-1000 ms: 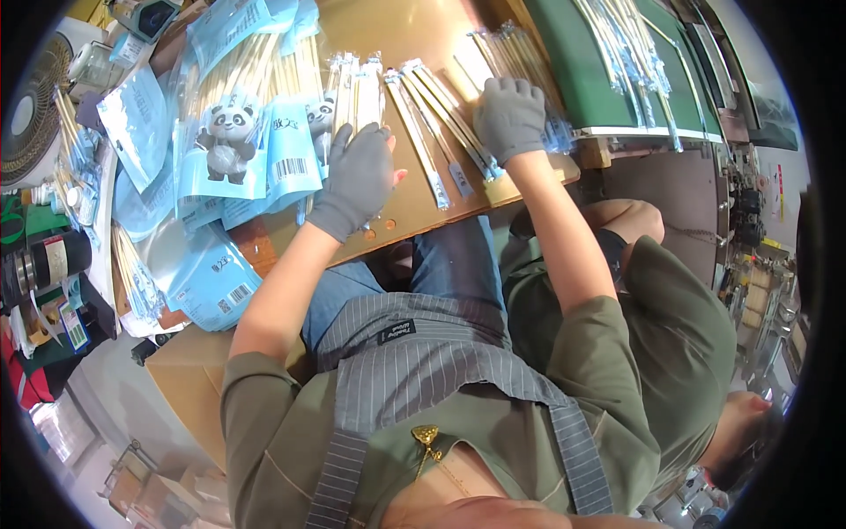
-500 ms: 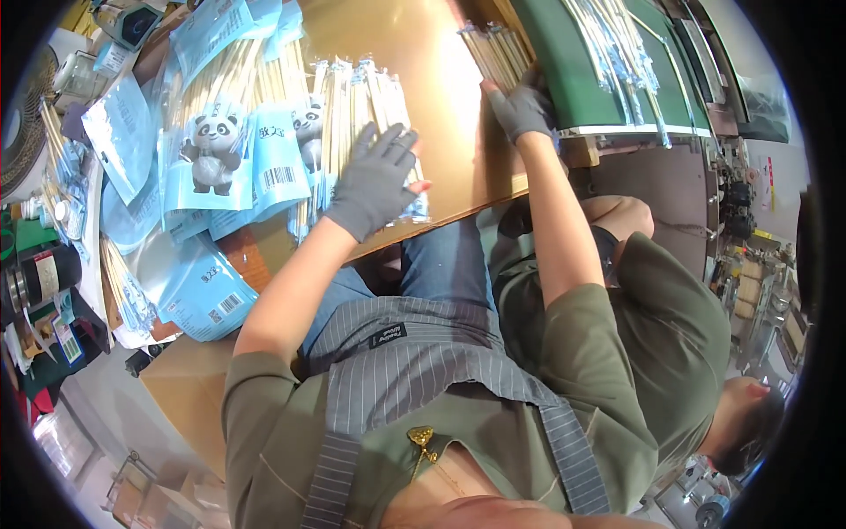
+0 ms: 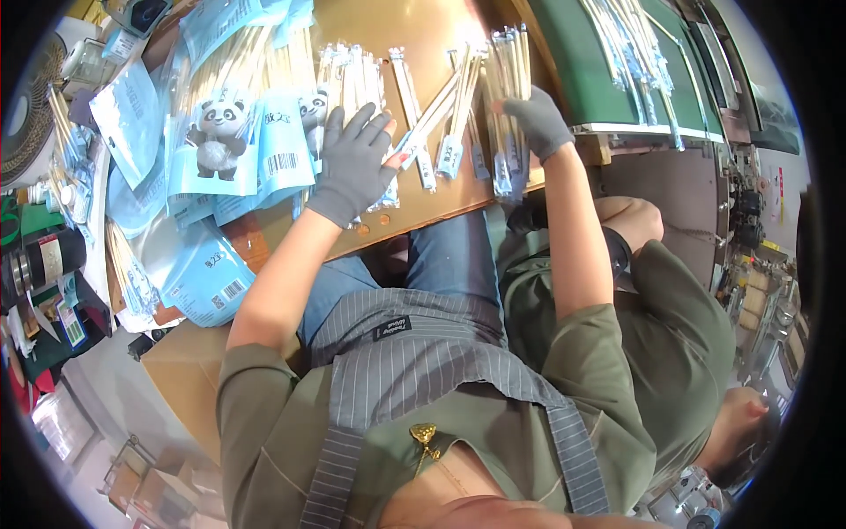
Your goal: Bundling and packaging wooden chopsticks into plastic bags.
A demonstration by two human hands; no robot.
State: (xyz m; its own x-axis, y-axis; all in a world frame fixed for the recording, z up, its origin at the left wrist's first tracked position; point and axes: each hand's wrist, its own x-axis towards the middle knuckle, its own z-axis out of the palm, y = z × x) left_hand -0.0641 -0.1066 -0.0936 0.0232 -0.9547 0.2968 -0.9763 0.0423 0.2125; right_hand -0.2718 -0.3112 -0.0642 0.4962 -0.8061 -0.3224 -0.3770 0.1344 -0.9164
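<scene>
My left hand (image 3: 352, 167), in a grey glove with bare fingertips, lies with spread fingers against a row of film-wrapped wooden chopsticks (image 3: 351, 72). In a matching glove, my right hand (image 3: 539, 123) has its thumb across an upright bunch of wrapped chopsticks (image 3: 508, 75) and its fingers round the right side, partly hidden. Between the hands, several loose wrapped chopsticks (image 3: 458, 115) lie fanned at different angles, some crossing. They rest on a brown tabletop (image 3: 423, 212) with blue-printed film ends toward me.
Light-blue panda pouches (image 3: 220, 145) filled with sticks are piled left of my left hand. At the right, a green surface (image 3: 608, 106) carries more wrapped sticks (image 3: 630, 53). A person in a dark green top (image 3: 661, 335) sits close on my right. A cardboard box (image 3: 181, 379) stands lower left.
My right hand has come nearer from the tabletop's far right edge, bringing chopsticks with it. Several now lie loose in the middle. My left hand has shifted slightly left.
</scene>
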